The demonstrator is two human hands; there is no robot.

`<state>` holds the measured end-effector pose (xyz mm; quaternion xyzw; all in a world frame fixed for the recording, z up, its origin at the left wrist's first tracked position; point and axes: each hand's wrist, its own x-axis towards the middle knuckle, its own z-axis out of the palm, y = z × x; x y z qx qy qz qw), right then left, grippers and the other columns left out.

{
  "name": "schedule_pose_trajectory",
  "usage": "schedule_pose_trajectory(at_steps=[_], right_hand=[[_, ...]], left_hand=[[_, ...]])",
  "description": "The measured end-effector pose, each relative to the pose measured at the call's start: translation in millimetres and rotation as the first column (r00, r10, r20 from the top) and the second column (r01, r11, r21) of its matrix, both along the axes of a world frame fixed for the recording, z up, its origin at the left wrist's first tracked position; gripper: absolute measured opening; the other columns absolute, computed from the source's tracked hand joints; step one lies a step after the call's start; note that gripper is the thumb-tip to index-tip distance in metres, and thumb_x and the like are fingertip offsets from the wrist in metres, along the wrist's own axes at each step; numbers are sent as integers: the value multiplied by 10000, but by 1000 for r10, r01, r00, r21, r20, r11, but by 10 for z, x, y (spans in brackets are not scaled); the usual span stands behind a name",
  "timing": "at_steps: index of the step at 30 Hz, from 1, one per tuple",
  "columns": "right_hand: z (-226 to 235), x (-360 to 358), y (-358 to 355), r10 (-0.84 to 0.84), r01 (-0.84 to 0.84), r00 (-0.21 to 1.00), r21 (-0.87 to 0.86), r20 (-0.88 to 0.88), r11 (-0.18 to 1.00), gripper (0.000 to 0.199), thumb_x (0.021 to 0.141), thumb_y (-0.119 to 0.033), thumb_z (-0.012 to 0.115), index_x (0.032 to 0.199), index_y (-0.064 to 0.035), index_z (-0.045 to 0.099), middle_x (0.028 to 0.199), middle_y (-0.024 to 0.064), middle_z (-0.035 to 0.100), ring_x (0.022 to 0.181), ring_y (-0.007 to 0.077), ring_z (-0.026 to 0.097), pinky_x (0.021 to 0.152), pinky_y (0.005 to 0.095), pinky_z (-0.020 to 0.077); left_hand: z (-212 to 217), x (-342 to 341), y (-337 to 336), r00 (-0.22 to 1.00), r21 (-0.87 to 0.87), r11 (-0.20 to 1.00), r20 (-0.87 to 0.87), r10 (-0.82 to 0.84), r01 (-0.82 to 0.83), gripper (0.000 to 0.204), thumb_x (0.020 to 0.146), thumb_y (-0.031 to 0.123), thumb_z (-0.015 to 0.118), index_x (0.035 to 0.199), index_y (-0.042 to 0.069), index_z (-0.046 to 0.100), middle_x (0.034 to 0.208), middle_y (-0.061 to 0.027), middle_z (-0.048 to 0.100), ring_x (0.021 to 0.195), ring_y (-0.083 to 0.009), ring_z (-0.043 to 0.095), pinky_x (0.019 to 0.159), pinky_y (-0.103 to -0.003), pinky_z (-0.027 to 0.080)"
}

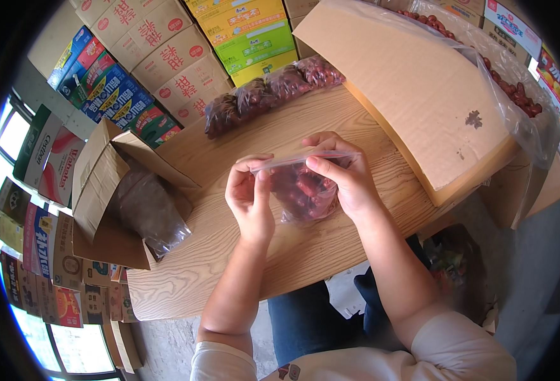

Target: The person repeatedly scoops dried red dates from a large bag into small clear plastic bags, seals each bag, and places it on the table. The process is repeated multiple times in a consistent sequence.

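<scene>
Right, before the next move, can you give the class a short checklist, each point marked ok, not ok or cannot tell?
1. Left hand on the clear bag: ok, it grips the left end of the top edge.
2. Right hand on the bag: ok, its thumb lies over the right end of that edge.
3. Red fruit inside the bag: ok, it shows through the plastic.
4. Top edge sealed all the way across: cannot tell, the closure is too small to read.
5. Filled bags out of the way: ok, they lie in a row farther back on the table, apart from both hands.
6. A hand free: not ok, both are on the bag.
</scene>
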<state>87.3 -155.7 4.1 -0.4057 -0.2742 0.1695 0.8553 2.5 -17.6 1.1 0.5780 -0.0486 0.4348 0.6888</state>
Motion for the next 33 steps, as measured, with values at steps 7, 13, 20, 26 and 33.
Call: schedule_pose_trajectory(at_steps=[7,13,20,26,33], right_hand=[[42,-25,-14,14,-14,1000,-23,3,1000,70,799,-55,740,832,-20,690,1111,77,609,813,76,613,716,211,483],[-12,9,6,-3,6,998,-46,68,999,89,786,-71,754,823,-25,688,1111,75,608,879,90,609,722,218,484],[-24,16,15,9,-5,995,-39,100,999,94,781,-72,752,805,-26,674,1122,80,602,935,102,589,764,236,475],[6,1,-14,49,-43,992,-52,116,998,111,782,-86,748,778,-28,653,1131,86,600,949,100,582,816,254,460],[38,-47,-13,75,-71,986,-28,151,997,100,782,-86,744,771,-35,658,1126,98,596,1033,131,562,890,292,435]], left_hand=[[-41,-36,88,998,38,999,-60,-27,29,47,915,34,626,933,7,593,1023,-107,648,897,-137,593,820,-268,475],[-24,-18,131,994,99,992,-81,-72,80,64,882,10,648,939,4,617,996,-116,659,976,-185,595,890,-307,450],[-38,-27,126,991,56,993,-91,-95,100,43,863,3,667,884,13,630,966,-112,661,983,-195,594,898,-323,443],[39,-44,91,991,211,971,-92,-93,111,47,864,1,663,866,17,619,958,-105,653,899,-167,591,828,-295,461],[13,-65,94,991,179,975,-30,-129,133,63,856,25,676,859,15,614,954,-100,641,854,-145,580,781,-276,465]])
